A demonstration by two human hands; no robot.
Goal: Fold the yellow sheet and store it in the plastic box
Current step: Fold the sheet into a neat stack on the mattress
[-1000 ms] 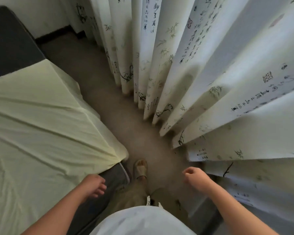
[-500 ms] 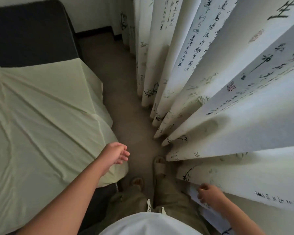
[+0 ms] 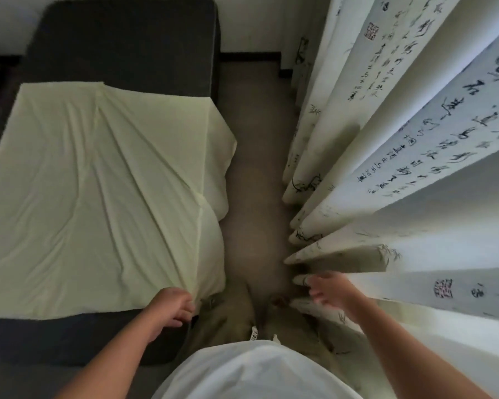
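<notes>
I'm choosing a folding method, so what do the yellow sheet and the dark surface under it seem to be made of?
The yellow sheet looks like thin, matte woven fabric, maybe cotton: it forms fine soft creases and drapes limply over the edge near the left hand. The dark mattress beneath looks like a thick padded block in matte charcoal textile, with rounded corners; its filling can't be seen.

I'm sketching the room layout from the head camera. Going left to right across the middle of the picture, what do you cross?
Yellow sheet spread on the dark mattress → bare strip of floor → printed curtain hanging in folds.
</notes>
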